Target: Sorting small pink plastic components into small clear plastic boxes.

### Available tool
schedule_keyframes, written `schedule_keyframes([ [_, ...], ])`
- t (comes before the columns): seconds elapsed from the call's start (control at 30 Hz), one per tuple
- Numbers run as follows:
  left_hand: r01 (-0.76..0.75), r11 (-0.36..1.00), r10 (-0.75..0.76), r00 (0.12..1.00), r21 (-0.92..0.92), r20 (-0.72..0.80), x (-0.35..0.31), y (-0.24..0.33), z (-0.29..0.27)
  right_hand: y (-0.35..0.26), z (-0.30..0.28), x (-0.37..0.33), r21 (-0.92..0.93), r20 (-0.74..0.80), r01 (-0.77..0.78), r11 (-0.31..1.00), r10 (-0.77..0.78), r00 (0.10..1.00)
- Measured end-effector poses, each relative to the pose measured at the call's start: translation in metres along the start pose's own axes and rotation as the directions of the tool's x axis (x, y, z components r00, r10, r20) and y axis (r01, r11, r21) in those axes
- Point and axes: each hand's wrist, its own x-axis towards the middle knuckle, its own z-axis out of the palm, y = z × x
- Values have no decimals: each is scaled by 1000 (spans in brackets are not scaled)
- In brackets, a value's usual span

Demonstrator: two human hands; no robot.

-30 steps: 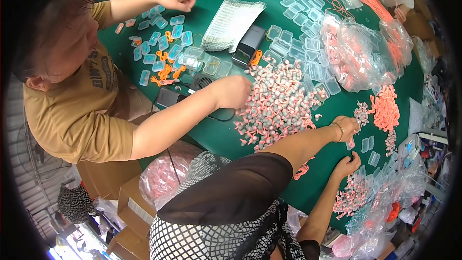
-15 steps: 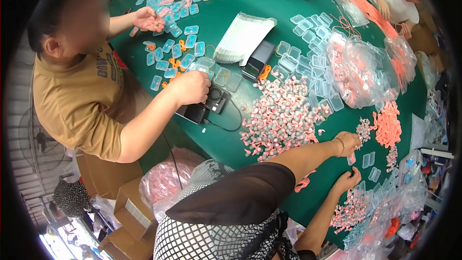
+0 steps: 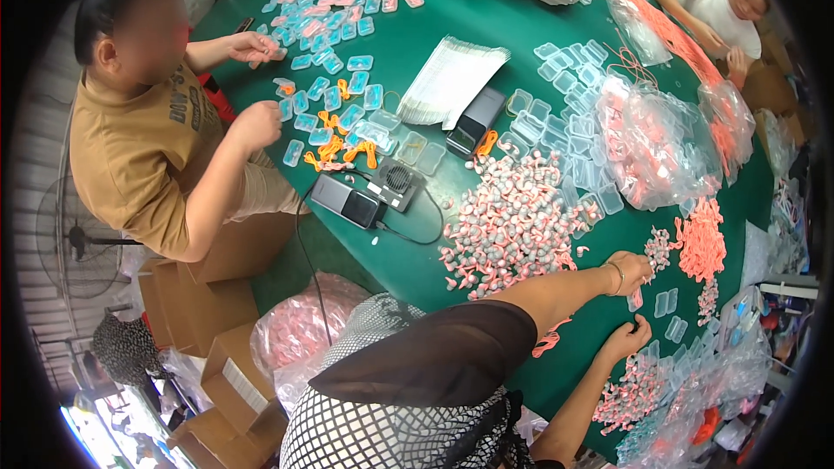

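My left hand [image 3: 627, 273], a bracelet at its wrist, is closed with its fingers pinched beside a small pile of pink-and-grey earplugs [image 3: 658, 249]. What it holds is hidden. A small pink strip-like piece [image 3: 635, 298] shows just below its fingers. Nearer my body, my right hand [image 3: 625, 339] rests low over the green table, fingers loosely curved and apart, nothing visible in them. Beside it lie open clear plastic cases [image 3: 666, 302] and another heap of pink-and-grey earplugs [image 3: 634, 391]. Pink cords [image 3: 700, 239] are bunched beyond my left hand.
A large earplug heap [image 3: 504, 221] spreads beside my left forearm, with clear cases [image 3: 565, 82] and a bulging plastic bag [image 3: 665, 139] behind it. Black devices [image 3: 347, 201] with a cable stand near a co-worker [image 3: 156, 148]. Another person [image 3: 721, 13] works at the far right corner.
The co-worker at the left has drawn one hand back from the black devices toward the body; the other hand has come nearer too. The view has shifted slightly. My hands have hardly moved.
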Motion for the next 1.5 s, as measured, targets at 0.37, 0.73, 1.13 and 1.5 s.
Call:
schedule_keyframes([
  [0.37, 22, 1000, -21, 999, -17, 27, -1, 2, -3, 2, 1, 0, -5, 9, -1, 1000, 1, 1000],
  [0.73, 21, 1000, -21, 999, 0, 31, 0, -1, 2, -1, -1, 0, -14, 24, -22, 1000, 22, 999],
  [1.13, -15, 1000, 15, 1000, 0, -1, 3, -2, 6, 3, 0, 3, 4, -6, 13, 1000, -13, 1000],
  [1.5, 73, 997, -75, 995, 28, 68, -9, -1, -10, -4, 4, -7, 14, 9, 41, 999, -41, 999],
])
